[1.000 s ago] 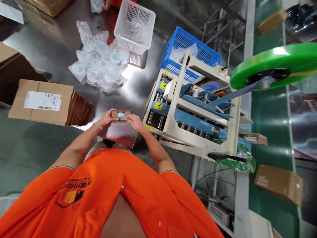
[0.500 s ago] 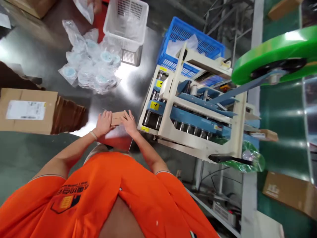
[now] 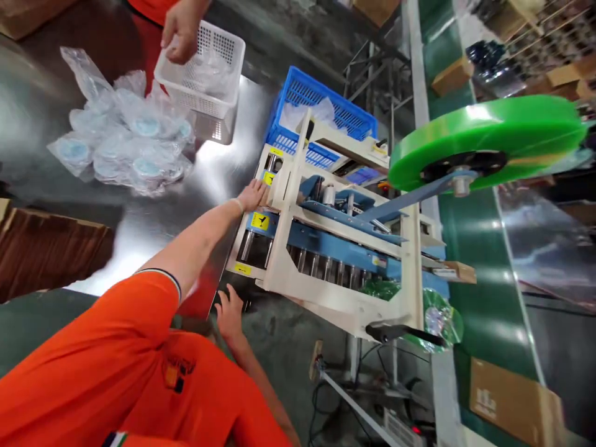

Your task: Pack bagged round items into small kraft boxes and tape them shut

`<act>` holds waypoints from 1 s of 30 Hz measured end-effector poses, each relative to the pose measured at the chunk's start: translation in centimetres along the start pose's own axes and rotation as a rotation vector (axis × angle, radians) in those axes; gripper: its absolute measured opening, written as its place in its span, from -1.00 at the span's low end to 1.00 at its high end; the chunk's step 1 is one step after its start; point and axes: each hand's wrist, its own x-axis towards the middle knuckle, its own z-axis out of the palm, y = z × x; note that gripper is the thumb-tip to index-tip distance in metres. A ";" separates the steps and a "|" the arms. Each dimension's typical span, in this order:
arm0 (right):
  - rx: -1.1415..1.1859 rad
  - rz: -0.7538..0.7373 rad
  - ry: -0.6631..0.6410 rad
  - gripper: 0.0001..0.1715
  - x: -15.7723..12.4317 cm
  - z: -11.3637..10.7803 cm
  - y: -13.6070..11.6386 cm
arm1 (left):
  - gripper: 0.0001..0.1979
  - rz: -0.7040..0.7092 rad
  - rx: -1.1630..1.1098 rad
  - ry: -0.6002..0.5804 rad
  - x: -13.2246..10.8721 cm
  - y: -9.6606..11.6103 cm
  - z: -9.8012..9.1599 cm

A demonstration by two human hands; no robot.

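My left hand (image 3: 252, 195) reaches to the infeed of a carton-sealing machine (image 3: 321, 279), fingers closed over a small brown cardboard box that is mostly hidden by the hand and the frame. The box sits between the machine's blue side guides, the nearer guide (image 3: 298, 234) carrying a yellow warning label. My right hand (image 3: 230, 311) is open and holds nothing, its fingers apart, just off the machine's near corner. A large green tape roll (image 3: 484, 133) is mounted on a blue arm above the machine.
Bagged pale-blue discs (image 3: 144, 149) lie heaped on the metal table (image 3: 153, 226). A co-worker's hand (image 3: 181, 31) is over a white basket (image 3: 209, 93). Behind the machine stands a blue crate (image 3: 321, 93). Stacked cardboard (image 3: 51, 245) is at left, a green conveyor (image 3: 488, 267) at right.
My left hand has moved right with the small cardboard box to the machine's infeed. My right hand has let go of the box and dropped toward me. The co-worker's hand has moved over the basket.
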 end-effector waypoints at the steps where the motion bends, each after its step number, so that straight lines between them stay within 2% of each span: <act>1: 0.004 0.009 -0.027 -0.51 0.2 -0.1 -0.2 | 0.33 -0.011 -0.115 0.004 1.2 1.3 1.2; 3: 0.028 0.014 -0.081 -0.51 1.3 -0.7 -0.7 | 0.46 0.006 -0.351 0.064 1.2 3.5 2.9; 5: 0.066 0.008 -0.123 -0.54 3.4 -1.7 -1.1 | 0.34 0.073 -0.501 0.168 -2.3 4.9 3.1; 7: 0.115 -0.018 -0.138 -0.60 6.3 -2.8 -1.8 | 0.09 0.117 -0.528 0.255 -9.2 5.7 1.7; 10: 0.203 -0.164 -0.085 -0.59 11.9 -4.2 -5.0 | -0.28 0.043 -0.458 0.365 -23.6 6.9 -2.3; 12: 0.255 -0.325 -0.047 -0.56 16.0 -4.8 -9.4 | -0.45 -0.117 -0.388 0.481 -33.5 7.5 -5.2; 14: 0.281 -0.498 -0.062 -0.55 20.1 -5.1 -15.8 | -0.55 -0.347 -0.306 0.678 -42.0 7.5 -7.9; 15: 0.282 -0.578 -0.086 -0.54 22.0 -5.0 -19.5 | -0.55 -0.488 -0.258 0.822 -45.4 7.1 -9.2; 17: 0.280 -0.721 -0.124 -0.52 25.6 -4.3 -27.4 | -0.46 -0.763 -0.173 1.126 -50.8 5.7 -11.7; 19: 0.243 -0.828 -0.146 -0.52 28.6 -3.1 -34.8 | -0.35 -0.993 -0.139 1.328 -54.1 4.0 -13.9; 20: 0.209 -0.856 -0.155 -0.54 29.7 -2.3 -38.0 | -0.34 -1.080 -0.152 1.364 -55.1 3.1 -14.8; 22: 0.109 -0.878 -0.227 -0.60 30.9 -0.8 -43.2 | -0.41 -1.193 -0.220 1.321 -56.1 1.7 -16.1; 24: -0.003 -0.868 -0.349 -0.66 31.0 0.3 -46.5 | -0.49 -1.234 -0.299 1.230 -56.2 0.9 -16.7; 25: -0.041 -0.856 -0.391 -0.68 30.7 0.6 -47.5 | -0.49 -1.241 -0.323 1.195 -56.0 0.8 -16.8; 27: -0.041 -0.832 -0.381 -0.72 29.8 0.2 -48.1 | -0.42 -1.237 -0.319 1.156 -55.6 1.1 -16.6; 29: 0.074 -0.820 -0.299 -0.74 28.9 -1.7 -46.9 | -0.31 -1.193 -0.258 1.140 -55.4 2.1 -16.2; 30: 0.163 -0.814 -0.261 -0.73 28.5 -3.3 -45.5 | -0.27 -1.148 -0.210 1.132 -55.3 2.8 -16.1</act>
